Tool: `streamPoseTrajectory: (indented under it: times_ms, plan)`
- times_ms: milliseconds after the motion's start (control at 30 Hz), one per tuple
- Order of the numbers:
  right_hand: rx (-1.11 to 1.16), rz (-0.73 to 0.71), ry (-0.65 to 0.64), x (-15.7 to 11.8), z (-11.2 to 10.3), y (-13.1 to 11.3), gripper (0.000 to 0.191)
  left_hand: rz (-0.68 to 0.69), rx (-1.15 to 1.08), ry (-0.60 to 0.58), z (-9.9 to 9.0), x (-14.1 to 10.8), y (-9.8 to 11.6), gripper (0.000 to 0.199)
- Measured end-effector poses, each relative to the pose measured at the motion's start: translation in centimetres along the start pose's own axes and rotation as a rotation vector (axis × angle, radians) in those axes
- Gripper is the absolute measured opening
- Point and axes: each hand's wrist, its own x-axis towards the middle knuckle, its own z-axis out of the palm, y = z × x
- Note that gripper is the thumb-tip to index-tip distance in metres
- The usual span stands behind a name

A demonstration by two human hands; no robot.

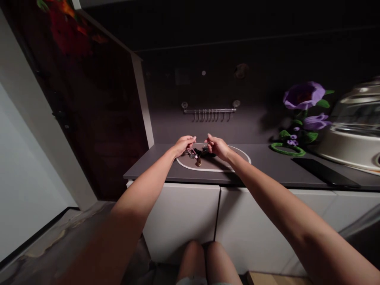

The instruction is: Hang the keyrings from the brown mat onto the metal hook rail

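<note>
Grey countertop and white-rimmed, rounded mat lie below my curled left hand and right hand; I cannot tell if either grips the metallic trinkets.

I'm looking at a grey countertop that is running above white cabinet doors. Behind it, a dark grey backsplash is carrying a clear hook rail and is fading upward into shadow. To the left, a dark reddish-brown door is standing near a pale wall; grey, gold-veined flooring is catching dim light.
</note>
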Motion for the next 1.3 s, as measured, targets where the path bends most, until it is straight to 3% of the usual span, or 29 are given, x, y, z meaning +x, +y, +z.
streamPoseTrajectory:
  times_ms: [167, 300, 500, 667, 800, 1033, 1300]
  plan:
    - [-0.247, -0.071, 0.190, 3.6, 1.6, 0.2, 0.016, 0.103, 0.401, 0.114, -1.7, 2.5, 0.5, 0.014]
    - [-0.479, -0.129, 0.277, 6.5, 2.2, 1.5, 0.012, 0.197, 0.718, 0.146, -2.9, 3.7, -0.5, 0.011]
    - [-0.864, -0.220, 0.220, 8.7, 2.6, 3.9, 0.015, 0.260, 0.926, 0.067, -5.1, 3.9, -3.2, 0.016]
    - [-1.122, -0.282, 0.039, 8.6, 2.5, 5.2, 0.018, 0.246, 1.124, -0.115, -6.6, 3.6, -3.9, 0.018]
    - [-1.189, -0.282, -0.047, 8.7, 2.1, 5.6, 0.018, 0.250, 1.190, -0.218, -7.5, 3.8, -4.0, 0.022]
    - [-1.210, -0.272, -0.059, 9.0, 2.0, 5.8, 0.019, 0.138, 1.149, -0.342, -8.0, 3.8, -4.4, 0.030]
    - [-1.234, -0.254, -0.067, 8.8, 2.3, 5.5, 0.018, 0.094, 1.121, -0.279, -8.4, 3.9, -4.6, 0.019]
